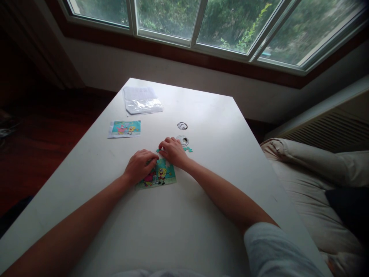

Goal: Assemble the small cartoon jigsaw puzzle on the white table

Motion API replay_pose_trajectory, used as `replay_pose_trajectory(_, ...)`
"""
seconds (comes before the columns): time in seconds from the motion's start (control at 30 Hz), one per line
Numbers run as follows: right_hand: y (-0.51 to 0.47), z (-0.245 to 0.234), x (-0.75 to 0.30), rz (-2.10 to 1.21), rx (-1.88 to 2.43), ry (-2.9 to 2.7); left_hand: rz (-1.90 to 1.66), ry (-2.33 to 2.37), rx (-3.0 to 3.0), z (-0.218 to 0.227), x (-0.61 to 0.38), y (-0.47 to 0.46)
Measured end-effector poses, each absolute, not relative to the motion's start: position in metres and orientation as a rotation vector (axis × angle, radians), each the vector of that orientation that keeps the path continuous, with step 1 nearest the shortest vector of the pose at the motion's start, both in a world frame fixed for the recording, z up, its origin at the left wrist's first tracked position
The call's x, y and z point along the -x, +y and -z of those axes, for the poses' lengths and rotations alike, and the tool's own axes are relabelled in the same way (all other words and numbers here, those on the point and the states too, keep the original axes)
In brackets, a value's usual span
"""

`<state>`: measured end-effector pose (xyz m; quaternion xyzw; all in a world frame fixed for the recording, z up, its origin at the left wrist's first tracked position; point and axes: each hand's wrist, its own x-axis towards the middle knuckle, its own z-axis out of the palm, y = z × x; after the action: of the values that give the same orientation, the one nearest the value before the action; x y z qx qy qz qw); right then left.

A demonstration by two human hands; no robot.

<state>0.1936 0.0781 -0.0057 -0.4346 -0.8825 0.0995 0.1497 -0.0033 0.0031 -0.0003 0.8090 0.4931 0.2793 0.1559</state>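
Both your left hand (139,166) and right hand (173,152) curl over the puzzle (162,176). I cannot tell whether their fingers (150,154) grasp anything.

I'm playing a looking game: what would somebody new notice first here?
Probably the bright cartoon puzzle near the middle of the white table, framed by two bare forearms. Next, the similar colourful picture farther back, on the left. Then the wide window at the top, with greenery outside.

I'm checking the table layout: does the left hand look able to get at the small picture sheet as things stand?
Probably yes: the picture sheet lies ahead of the left hand, and nothing visible on the tabletop stands between them.
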Motion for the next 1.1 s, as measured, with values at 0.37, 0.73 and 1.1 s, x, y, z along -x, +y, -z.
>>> replay_pose_trajectory(0.37, 0.080, 0.002, -0.201, -0.322, 1.178, -2.565, -0.769, 1.416, -2.442, 0.002, 0.000, 0.001)
replay_pose_trajectory(0.73, 0.072, 0.009, -0.246, -0.510, 1.207, -2.251, -0.626, 1.351, -2.537, 0.001, -0.002, 0.001)
replay_pose_trajectory(1.1, 0.046, 0.010, -0.287, -0.471, 1.253, -2.146, -0.561, 1.287, -2.551, 0.000, -0.007, -0.003)
